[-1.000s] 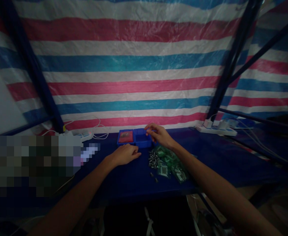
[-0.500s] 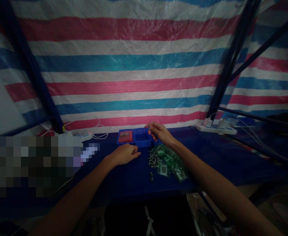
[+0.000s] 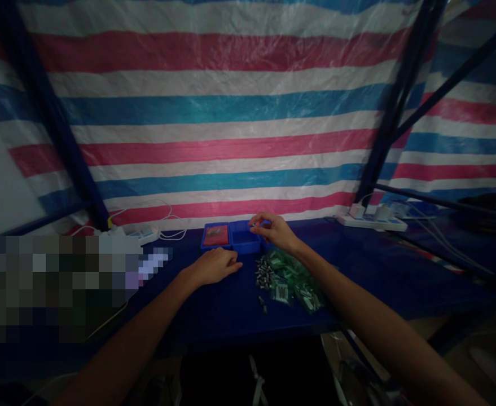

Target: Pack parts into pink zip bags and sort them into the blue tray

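My right hand [image 3: 273,230] is raised over the right edge of an open blue bin [image 3: 245,248], thumb and fingers pinched on a small shiny metal piece [image 3: 255,225] whose exact kind is too small to tell. On the table in front of the bins, my left hand [image 3: 216,265] rests with its fingers curled under, and its palm is hidden. Beside it to the right lies a pile of small metal pieces [image 3: 264,274], next to green-tinted plastic bags [image 3: 292,270] with silvery contents. A clear packet [image 3: 281,291] lies at the pile's front. Two loose pieces [image 3: 262,304] sit nearer me.
A second blue bin holding something red [image 3: 216,234] adjoins the first on the left. Power strips with white cables stand at the back right [image 3: 372,222] and back left [image 3: 146,234]. Blue metal posts and a striped sheet [image 3: 231,107] close off the back.
My right hand has shifted slightly left over the bin, and its fingers have drawn into a pinch with the small metal piece. The left hand has stayed in place.
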